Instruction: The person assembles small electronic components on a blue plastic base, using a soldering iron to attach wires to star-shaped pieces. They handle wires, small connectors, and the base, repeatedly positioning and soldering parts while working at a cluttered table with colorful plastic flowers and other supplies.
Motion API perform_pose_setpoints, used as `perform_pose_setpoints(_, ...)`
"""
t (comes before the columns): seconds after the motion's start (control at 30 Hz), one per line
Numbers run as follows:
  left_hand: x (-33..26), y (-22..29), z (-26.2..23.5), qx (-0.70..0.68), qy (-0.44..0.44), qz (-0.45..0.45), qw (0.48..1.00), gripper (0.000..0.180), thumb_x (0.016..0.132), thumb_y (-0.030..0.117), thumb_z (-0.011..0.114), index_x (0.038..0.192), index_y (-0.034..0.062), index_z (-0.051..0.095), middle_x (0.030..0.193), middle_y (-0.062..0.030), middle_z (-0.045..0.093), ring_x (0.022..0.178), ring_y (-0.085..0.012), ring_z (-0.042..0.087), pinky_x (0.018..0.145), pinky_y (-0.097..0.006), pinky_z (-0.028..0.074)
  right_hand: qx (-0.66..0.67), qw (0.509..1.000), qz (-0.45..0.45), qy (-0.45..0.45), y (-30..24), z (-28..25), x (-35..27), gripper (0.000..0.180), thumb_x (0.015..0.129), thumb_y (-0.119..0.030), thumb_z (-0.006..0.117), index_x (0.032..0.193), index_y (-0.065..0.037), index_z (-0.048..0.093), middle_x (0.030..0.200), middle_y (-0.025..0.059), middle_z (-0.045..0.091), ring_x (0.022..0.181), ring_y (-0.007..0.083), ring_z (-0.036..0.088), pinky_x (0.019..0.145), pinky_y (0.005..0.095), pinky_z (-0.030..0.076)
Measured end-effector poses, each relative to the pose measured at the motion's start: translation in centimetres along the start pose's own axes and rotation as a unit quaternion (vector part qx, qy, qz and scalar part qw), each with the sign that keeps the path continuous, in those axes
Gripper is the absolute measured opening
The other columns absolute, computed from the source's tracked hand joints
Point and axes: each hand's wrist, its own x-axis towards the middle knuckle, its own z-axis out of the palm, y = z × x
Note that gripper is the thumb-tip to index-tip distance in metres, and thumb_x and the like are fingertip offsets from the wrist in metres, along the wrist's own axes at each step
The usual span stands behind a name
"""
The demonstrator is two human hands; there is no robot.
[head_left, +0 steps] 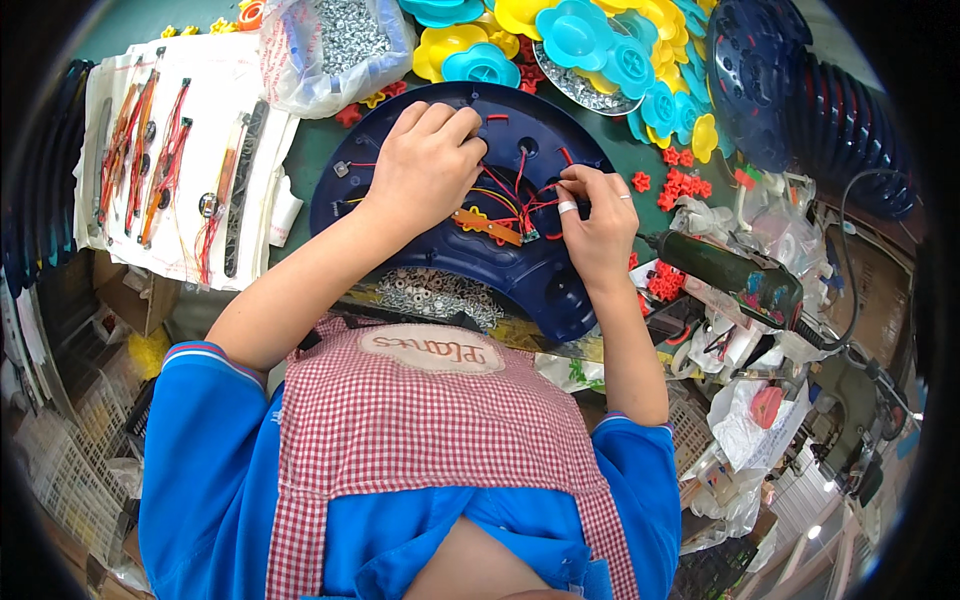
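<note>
A dark blue curved plastic shell [340, 215] lies hollow side up on the table before me. Red and yellow wires [512, 195] fan out inside it from a small green circuit board [529, 235], beside an orange-brown strip [487, 226]. My left hand [430, 165] reaches over the shell's upper middle with its fingers curled closed; what they hold is hidden beneath them. At the shell's right side, my right hand [600, 215] pinches a red wire between thumb and forefinger. White tape wraps one of its fingers.
Wired strips [150, 150] lie on white sheets at left. A bag of screws [350, 40] and yellow and turquoise flower-shaped pieces [575, 35] stand behind. Red star-shaped pieces [685, 188] and a dark green power screwdriver [725, 275] are at right. Metal hardware [440, 292] sits near my apron.
</note>
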Motion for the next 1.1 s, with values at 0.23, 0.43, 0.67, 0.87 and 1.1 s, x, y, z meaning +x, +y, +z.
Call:
perform_pose_setpoints(0.23, -0.1, 0.1, -0.6, 0.020, -0.053, -0.001, 0.998, 0.014, 0.071, 0.017, 0.072, 0.083, 0.0107, 0.069, 0.093, -0.0019, 0.059, 0.091, -0.0216, 0.058, 0.085, -0.038, 0.046, 0.029, 0.994, 0.055, -0.092, -1.0, -1.2, 0.6, 0.037, 0.078, 0.000, 0.069, 0.113, -0.009, 0.065, 0.084, 0.0069, 0.068, 0.081, 0.0276, 0.062, 0.075, 0.0397, 0.049)
perform_pose_setpoints(0.43, -8.7, -1.4, -6.6, -0.080, -0.041, 0.127, 0.988, 0.036, 0.071, 0.027, 0.074, 0.102, 0.0082, 0.068, 0.119, -0.0084, 0.066, 0.098, -0.0245, 0.066, 0.082, -0.037, 0.054, -0.088, 0.989, 0.115, 0.041, 3.1, -1.8, -2.5, 0.040, 0.094, -0.008, 0.057, 0.133, -0.003, 0.053, 0.124, 0.0214, 0.055, 0.116, 0.0371, 0.055, 0.101, 0.0435, 0.040)
perform_pose_setpoints(0.67, -10.6, -2.7, -11.3, 0.119, 0.097, 0.153, 0.976, 0.014, 0.083, 0.013, 0.067, 0.096, 0.0110, 0.070, 0.112, -0.0069, 0.072, 0.089, -0.0191, 0.069, 0.076, -0.030, 0.055, 0.199, 0.965, 0.162, 0.049, 4.6, -1.7, -1.7, 0.039, 0.103, -0.026, 0.048, 0.130, 0.001, 0.058, 0.118, 0.0149, 0.063, 0.094, 0.0191, 0.062, 0.083, 0.0322, 0.049)
perform_pose_setpoints(0.87, -12.6, -17.4, -29.2, 0.420, 0.293, -0.030, 0.858, 0.020, 0.080, 0.008, 0.072, 0.099, 0.0100, 0.075, 0.079, -0.0040, 0.072, 0.066, -0.0193, 0.067, 0.064, -0.034, 0.051, 0.346, 0.912, 0.218, -0.004, 3.9, -1.8, -0.2, 0.036, 0.105, -0.023, 0.044, 0.127, 0.000, 0.059, 0.103, 0.0079, 0.062, 0.079, 0.0103, 0.059, 0.066, 0.0242, 0.045)
perform_pose_setpoints(1.1, -20.8, -29.7, -41.8, 0.491, 0.205, -0.459, 0.711, 0.030, 0.086, 0.032, 0.066, 0.115, 0.0259, 0.071, 0.091, -0.0140, 0.072, 0.087, -0.0347, 0.068, 0.078, -0.042, 0.053, 0.334, 0.918, 0.213, 0.007, 4.1, 0.0, 1.5, 0.033, 0.104, -0.021, 0.047, 0.117, 0.003, 0.064, 0.090, 0.0069, 0.065, 0.074, 0.0104, 0.059, 0.064, 0.0234, 0.046)
